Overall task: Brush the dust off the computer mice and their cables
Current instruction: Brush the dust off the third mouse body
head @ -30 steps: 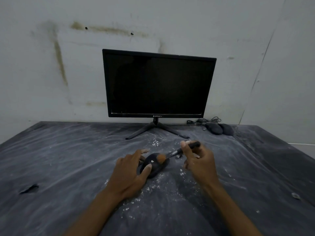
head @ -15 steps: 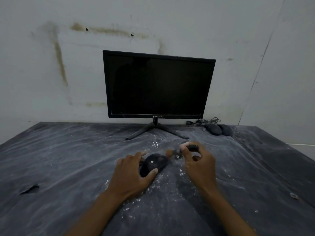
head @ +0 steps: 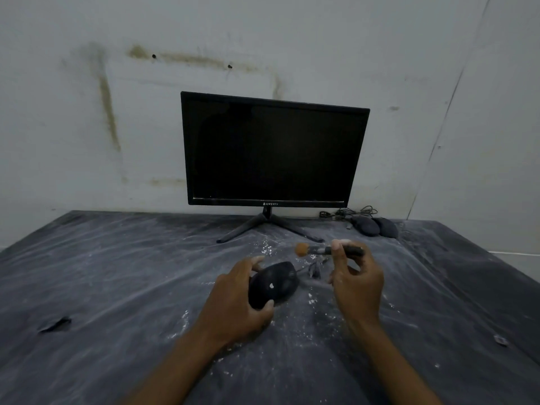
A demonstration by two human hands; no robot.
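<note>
gripping the black mouse [head: 273, 285], the left hand [head: 233, 302] steadies it while the right hand [head: 358, 283] pinches a brush [head: 327, 249] above.

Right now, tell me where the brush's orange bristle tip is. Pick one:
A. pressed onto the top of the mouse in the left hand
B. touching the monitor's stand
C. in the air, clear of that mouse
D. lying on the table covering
C: the right hand holds the brush level, its bristle tip above and beyond the mouse that the left hand grips, touching nothing.
</note>
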